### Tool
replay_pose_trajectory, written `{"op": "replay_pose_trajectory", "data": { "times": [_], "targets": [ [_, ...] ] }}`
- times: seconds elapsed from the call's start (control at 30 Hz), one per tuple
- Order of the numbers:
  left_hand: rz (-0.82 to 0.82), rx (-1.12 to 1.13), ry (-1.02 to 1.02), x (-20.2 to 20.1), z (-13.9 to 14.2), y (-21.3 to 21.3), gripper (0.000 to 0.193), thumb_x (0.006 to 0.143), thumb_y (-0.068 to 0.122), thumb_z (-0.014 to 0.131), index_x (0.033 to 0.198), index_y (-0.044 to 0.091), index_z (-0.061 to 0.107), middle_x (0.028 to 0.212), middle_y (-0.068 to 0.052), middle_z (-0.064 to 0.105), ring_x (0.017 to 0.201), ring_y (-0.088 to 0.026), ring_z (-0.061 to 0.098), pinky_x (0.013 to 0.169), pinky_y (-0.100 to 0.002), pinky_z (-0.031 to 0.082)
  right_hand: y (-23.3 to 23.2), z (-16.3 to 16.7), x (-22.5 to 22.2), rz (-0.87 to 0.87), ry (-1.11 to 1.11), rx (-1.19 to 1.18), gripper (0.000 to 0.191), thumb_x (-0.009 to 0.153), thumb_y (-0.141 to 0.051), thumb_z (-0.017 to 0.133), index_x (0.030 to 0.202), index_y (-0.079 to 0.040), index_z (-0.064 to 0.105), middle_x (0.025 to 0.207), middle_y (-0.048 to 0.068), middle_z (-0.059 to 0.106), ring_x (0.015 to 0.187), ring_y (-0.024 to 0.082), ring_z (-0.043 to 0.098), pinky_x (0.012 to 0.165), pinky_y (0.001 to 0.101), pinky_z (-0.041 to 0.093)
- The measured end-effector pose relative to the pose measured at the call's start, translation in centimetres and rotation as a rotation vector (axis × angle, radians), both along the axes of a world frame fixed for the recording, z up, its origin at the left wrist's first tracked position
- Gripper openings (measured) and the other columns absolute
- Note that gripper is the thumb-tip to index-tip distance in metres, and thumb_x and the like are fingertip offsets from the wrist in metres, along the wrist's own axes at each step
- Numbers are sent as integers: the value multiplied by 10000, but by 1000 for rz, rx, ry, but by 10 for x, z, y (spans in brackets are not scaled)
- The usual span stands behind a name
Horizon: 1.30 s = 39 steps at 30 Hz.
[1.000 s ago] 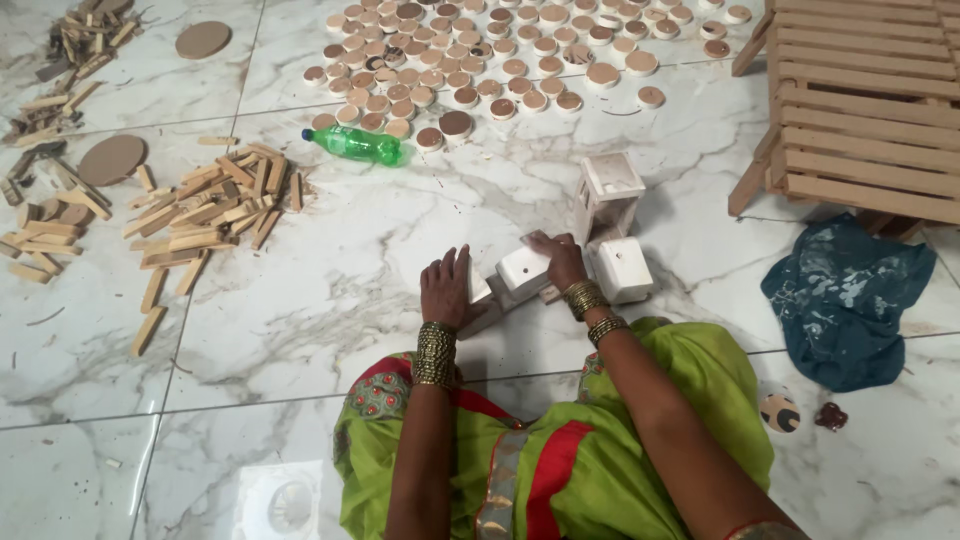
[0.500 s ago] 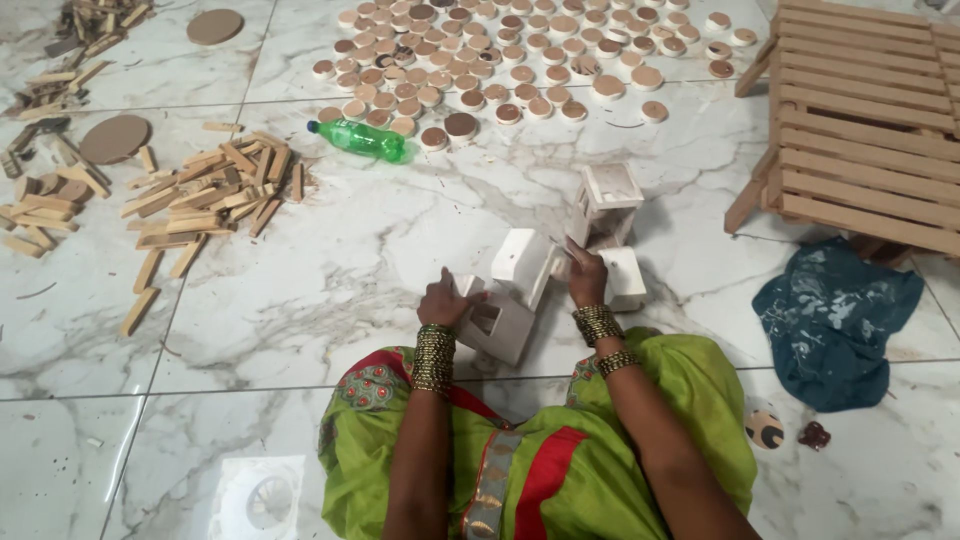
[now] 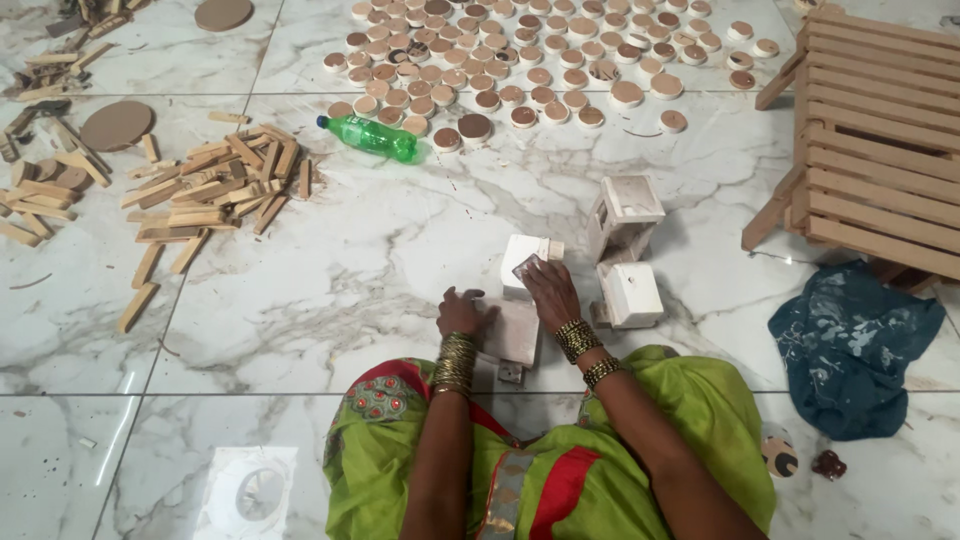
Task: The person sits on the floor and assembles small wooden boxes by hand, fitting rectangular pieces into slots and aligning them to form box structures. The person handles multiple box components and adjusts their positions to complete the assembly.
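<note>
White wooden piece [image 3: 520, 300] lies on the marble floor [image 3: 330, 290] before my knees; my left hand [image 3: 462, 312] presses flat on it, my right hand [image 3: 548, 290] pinches sandpaper [image 3: 527, 266] against its top

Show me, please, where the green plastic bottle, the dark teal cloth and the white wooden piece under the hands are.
green plastic bottle [image 3: 372, 136], head view, mid-body.
dark teal cloth [image 3: 850, 345], head view, centre folds.
white wooden piece [image 3: 512, 330], head view, flat top face.

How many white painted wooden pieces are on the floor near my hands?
3: one under both hands, one upright behind it, one lying at its right. More may be hidden.
</note>
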<state>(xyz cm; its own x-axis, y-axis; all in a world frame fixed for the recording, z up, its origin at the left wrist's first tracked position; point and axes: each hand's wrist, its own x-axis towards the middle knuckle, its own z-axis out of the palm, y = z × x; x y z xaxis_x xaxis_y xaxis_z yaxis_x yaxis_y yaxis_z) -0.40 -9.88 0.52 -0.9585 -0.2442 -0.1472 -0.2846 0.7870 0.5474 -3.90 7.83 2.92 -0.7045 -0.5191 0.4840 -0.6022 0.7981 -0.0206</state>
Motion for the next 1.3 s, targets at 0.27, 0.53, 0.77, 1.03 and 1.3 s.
{"op": "replay_pose_trajectory", "data": {
  "times": [0.27, 0.53, 0.77, 1.03, 1.3],
  "targets": [
    [-506, -371, -170, 9, -8, 52, 1075, 729, 783, 707, 1524, 98, 470, 1506, -192, 502, 1484, -368, 373, 1307, -638, 140, 2, 0, -5, 9, -118, 95, 390, 905, -50, 556, 1264, -125, 687, 1344, 122, 672, 1321, 302, 546, 1187, 500, 323],
    [-626, -445, -83, 35, -38, 76, 1584, 442, 717, 971, 1541, -35, 113, 1553, -217, 269, 1463, -456, 210, 1117, -769, 34, 20, -15, 15, 49, -132, 146, 574, 850, -51, 604, 1422, -64, 556, 1485, 171, 550, 1407, 347, 463, 1222, 485, 265],
    [-631, -496, -141, 44, -50, 84, 1439, 468, 707, 943, 1499, -24, 254, 1447, -204, 389, 1403, -441, 293, 1100, -805, 95, 10, -21, 20, -23, -176, 408, 593, 917, -171, 561, 1471, 16, 466, 1535, 203, 464, 1479, 338, 352, 1249, 494, 206],
    [-642, -462, -159, 39, -41, 73, 1418, 467, 691, 945, 1510, 0, 277, 1424, -201, 412, 1384, -438, 321, 1095, -832, 132, -28, 0, -22, -107, -212, 377, 485, 996, -169, 444, 1451, -5, 489, 1533, 175, 488, 1477, 294, 368, 1260, 487, 225],
    [-623, -370, -214, 36, -30, 78, 1397, 495, 622, 971, 1526, 38, 231, 1469, -175, 381, 1442, -423, 275, 1130, -822, 38, -14, -1, -16, -28, -136, 364, 515, 978, 4, 498, 1492, -12, 513, 1524, 190, 521, 1434, 274, 448, 1175, 427, 331]
  ]
}}
